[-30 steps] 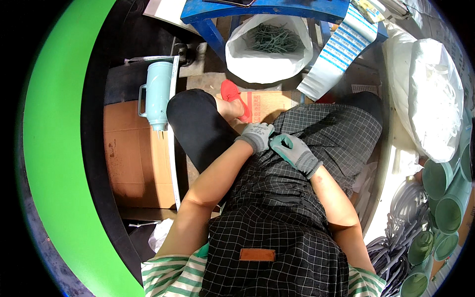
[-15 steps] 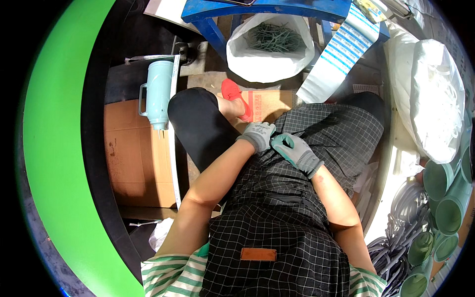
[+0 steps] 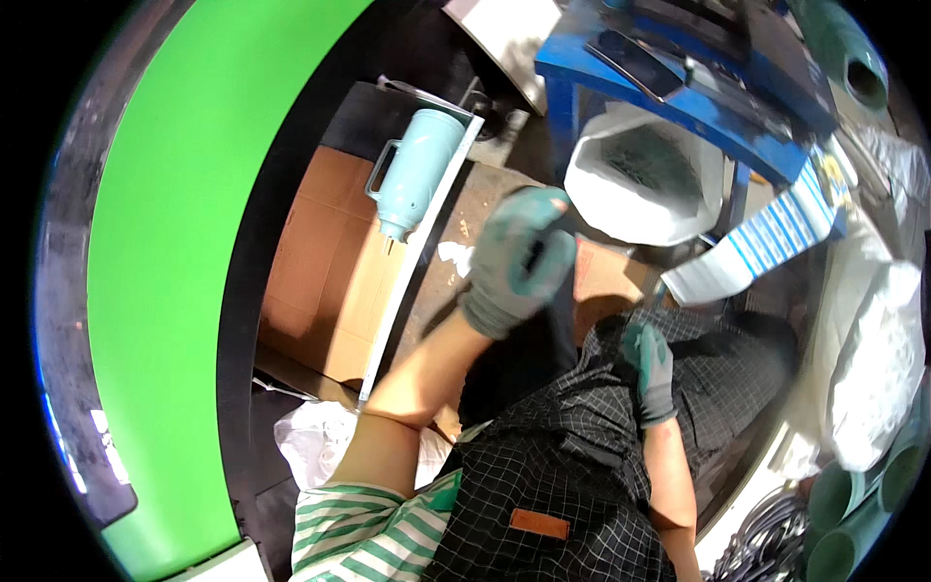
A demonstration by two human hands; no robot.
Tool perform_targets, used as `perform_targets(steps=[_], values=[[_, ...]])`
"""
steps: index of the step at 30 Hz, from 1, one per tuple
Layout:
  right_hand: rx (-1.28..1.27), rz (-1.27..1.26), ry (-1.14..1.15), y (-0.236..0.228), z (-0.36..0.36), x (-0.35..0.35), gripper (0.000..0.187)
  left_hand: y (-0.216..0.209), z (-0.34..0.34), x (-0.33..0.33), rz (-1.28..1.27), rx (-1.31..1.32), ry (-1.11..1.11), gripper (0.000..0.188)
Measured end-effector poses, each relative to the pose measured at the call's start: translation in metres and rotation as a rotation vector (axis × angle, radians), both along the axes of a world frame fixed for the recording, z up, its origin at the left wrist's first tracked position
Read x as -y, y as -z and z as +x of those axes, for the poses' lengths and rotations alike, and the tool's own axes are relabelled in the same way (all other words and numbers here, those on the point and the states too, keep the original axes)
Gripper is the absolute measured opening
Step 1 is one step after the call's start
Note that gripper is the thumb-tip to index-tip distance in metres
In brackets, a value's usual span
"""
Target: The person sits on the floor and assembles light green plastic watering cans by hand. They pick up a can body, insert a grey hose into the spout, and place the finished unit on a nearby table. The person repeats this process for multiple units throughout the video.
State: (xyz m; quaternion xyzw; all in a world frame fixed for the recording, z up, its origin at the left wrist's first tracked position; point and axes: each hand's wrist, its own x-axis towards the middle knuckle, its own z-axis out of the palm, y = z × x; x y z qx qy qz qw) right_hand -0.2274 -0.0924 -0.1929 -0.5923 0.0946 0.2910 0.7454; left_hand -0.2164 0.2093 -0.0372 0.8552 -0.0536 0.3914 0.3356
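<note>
My left hand (image 3: 521, 260), in a grey and green work glove, is raised above my left thigh, beside the raised side of a low bin. Its fingers are bent with a dark gap among them; blur hides whether anything is held. Lower and to the right, my right hand (image 3: 652, 367) in a matching glove rests over the black checked apron (image 3: 572, 456) on my lap. Its fingers are drawn together, and whatever they may hold is hidden. A light blue thermos flask (image 3: 421, 170) with a handle lies on brown cardboard (image 3: 315, 262) to the left.
A blue bench (image 3: 669, 73) with a phone (image 3: 635, 63) stands ahead, over a white sack (image 3: 645, 218) of thin green pieces. A blue-striped label strip (image 3: 761, 247) hangs at right. White bags (image 3: 878, 369), green tubes (image 3: 839, 543) and grey cords (image 3: 761, 538) lie far right; a green curved surface (image 3: 165, 320) is left.
My hands have parted: the left has lifted forward and away from the lap, while the right stays over the apron. The whole view has turned, shifting the bench and flask rightward.
</note>
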Motion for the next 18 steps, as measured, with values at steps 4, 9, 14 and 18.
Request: perform_targets(steps=[4, 9, 14, 18], values=[[0.078, -0.149, -0.201, -0.001, -0.01, -0.005, 0.022, 0.064, 0.016, -0.118, -0.158, -0.275, -0.437, 0.04], [0.195, -0.272, -0.258, -0.002, -0.012, -0.001, 0.023, 0.232, -0.022, -0.321, -0.161, -0.388, -1.059, 0.068], [0.088, -0.372, -0.247, -0.01, -0.017, 0.002, 0.026, 0.265, -0.013, -0.404, -0.974, -0.764, -1.049, 0.084], [0.043, -0.372, -0.32, 0.005, -0.011, -0.003, 0.032, 0.287, -0.02, -0.475, -0.902, -0.749, -1.035, 0.093]])
